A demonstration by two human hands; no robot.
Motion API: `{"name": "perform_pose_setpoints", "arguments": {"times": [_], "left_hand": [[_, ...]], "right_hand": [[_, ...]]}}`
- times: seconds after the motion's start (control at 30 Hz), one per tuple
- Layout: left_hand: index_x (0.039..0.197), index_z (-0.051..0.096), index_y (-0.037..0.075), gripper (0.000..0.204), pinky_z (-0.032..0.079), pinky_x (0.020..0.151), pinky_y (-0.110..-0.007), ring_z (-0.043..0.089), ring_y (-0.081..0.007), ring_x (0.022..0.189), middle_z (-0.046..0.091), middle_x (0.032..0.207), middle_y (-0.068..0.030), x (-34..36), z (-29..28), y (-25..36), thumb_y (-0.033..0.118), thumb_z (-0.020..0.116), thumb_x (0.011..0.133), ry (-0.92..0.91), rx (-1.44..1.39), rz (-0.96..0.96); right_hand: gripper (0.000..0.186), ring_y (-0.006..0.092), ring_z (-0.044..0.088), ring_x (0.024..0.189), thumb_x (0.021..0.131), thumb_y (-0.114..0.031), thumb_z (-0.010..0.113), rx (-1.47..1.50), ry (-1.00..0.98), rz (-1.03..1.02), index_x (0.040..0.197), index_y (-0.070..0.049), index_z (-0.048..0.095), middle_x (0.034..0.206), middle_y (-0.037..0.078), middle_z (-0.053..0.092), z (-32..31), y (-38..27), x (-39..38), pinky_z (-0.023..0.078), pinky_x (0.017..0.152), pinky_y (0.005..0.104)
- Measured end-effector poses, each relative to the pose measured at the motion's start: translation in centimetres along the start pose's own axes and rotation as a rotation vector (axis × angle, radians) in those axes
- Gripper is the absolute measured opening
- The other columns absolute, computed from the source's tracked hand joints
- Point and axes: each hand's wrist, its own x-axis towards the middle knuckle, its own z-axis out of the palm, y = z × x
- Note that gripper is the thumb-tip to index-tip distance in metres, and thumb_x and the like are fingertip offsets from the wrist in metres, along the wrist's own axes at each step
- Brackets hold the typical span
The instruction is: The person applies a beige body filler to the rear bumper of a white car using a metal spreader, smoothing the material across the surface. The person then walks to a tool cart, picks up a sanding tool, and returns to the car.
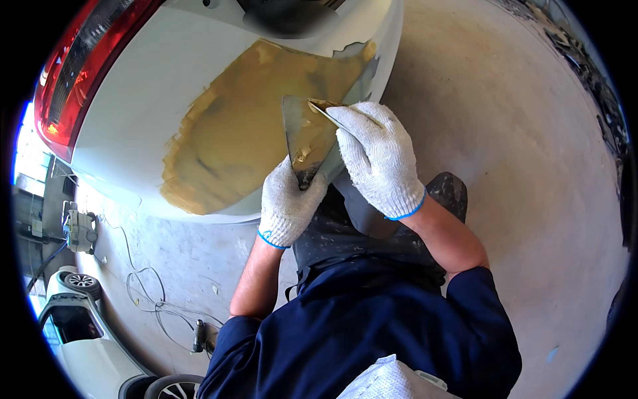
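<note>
The left hand clamps the putty plate by its lower end, seemingly leaving its face free for the spreader pinched in the right hand, before the filler-patched rear car panel.

A car-fixing workshop, I can tell from far off, by a rounded white car panel smeared with mustard-yellow paste, another white car, loopy grey cords, a grey concrete floor

Filler patch on the car panel, right of the tail light; plate before the patch; spreader at the plate's upper right; cable on the floor
</note>
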Motion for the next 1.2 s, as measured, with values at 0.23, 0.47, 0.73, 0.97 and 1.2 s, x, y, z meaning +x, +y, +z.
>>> {"name": "perform_pose_setpoints", "arguments": {"times": [0.23, 0.47, 0.73, 0.97, 1.2], "left_hand": [[0.117, 0.063, 0.000, 0.035, 0.054, 0.080, -0.039, 0.068, -0.0311, 0.080, 0.070, 0.092, -0.0197, 0.1, 0.0, 0.5, 0.014, 0.068, 0.085, -0.028, 0.072, -0.012], [0.114, 0.063, -0.002, 0.036, 0.052, 0.071, -0.033, 0.065, -0.0173, 0.073, 0.067, 0.082, -0.0173, -2.2, -3.2, -1.7, 0.014, 0.070, 0.083, 0.100, 0.109, -0.121], [0.092, 0.053, 0.002, 0.015, 0.037, 0.042, -0.023, 0.047, -0.0104, 0.046, 0.053, 0.063, -0.0041, -7.4, -10.5, -7.2, 0.014, 0.062, 0.094, 0.815, -0.345, -0.035], [0.086, 0.043, 0.008, 0.017, 0.037, 0.047, -0.024, 0.041, -0.0108, 0.050, 0.041, 0.062, -0.0019, -4.6, -11.4, -9.8, 0.016, 0.057, 0.092, 0.925, -0.734, 0.161], [0.093, 0.044, 0.010, 0.015, 0.035, 0.049, -0.022, 0.038, -0.0090, 0.054, 0.039, 0.067, 0.0001, -4.7, -10.8, -11.5, 0.021, 0.053, 0.098, 0.843, -0.720, 0.199]], "right_hand": [[0.031, 0.0326, 0.062, 0.089, 0.080, -0.002, 0.070, 0.078, 0.002, -0.083, 0.111, -0.004, 0.071, 0.098, 0.011, 0.066, 0.7, -0.4, -0.5, 0.053, 0.082, 0.0418], [0.024, 0.0305, 0.066, 0.088, 0.087, -0.001, 0.066, 0.174, 0.114, 0.117, 0.111, -0.002, 0.072, 0.097, 0.015, 0.068, -3.1, 2.3, 2.1, 0.053, 0.081, 0.0370], [0.030, 0.0377, 0.067, 0.099, 0.091, -0.015, 0.055, -0.196, -0.270, 0.215, 0.112, -0.003, 0.073, 0.107, 0.019, 0.070, -1.6, 15.5, 10.2, 0.053, 0.088, 0.0442], [0.034, 0.0389, 0.063, 0.107, 0.088, -0.013, 0.052, -0.542, -0.592, 0.168, 0.114, -0.009, 0.073, 0.113, 0.018, 0.068, 2.3, 17.0, 13.7, 0.051, 0.093, 0.0454], [0.035, 0.0385, 0.064, 0.106, 0.089, -0.013, 0.050, -0.450, -0.640, 0.227, 0.115, -0.010, 0.073, 0.119, 0.019, 0.067, 2.3, 17.5, 13.5, 0.052, 0.091, 0.0455]]}}
